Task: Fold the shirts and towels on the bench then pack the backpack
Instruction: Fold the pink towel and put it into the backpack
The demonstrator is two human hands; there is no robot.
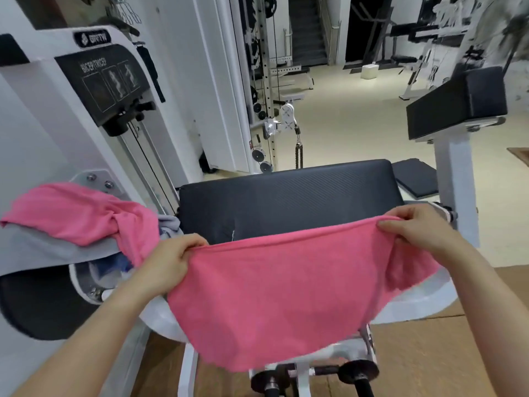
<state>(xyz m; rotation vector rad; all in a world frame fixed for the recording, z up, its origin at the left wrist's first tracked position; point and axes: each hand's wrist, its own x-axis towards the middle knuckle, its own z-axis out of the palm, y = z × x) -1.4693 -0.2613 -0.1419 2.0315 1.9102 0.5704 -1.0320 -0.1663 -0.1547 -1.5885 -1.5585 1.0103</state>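
Note:
A pink towel (274,299) hangs spread in front of the black padded bench seat (289,193), its top edge stretched level with the seat's near side. My left hand (169,260) pinches the towel's top left corner. My right hand (420,227) pinches the top right corner, with cloth bunched under the fingers. To the left, a second pink cloth (83,213) lies crumpled on a grey garment (40,250) draped over a black pad. No backpack is in view.
A white weight machine (94,90) with a black placard stands at the left. A black arm pad on a white post (455,110) rises at the right. Black roller handles (357,373) sit below the towel. Beige gym floor and cable racks lie beyond.

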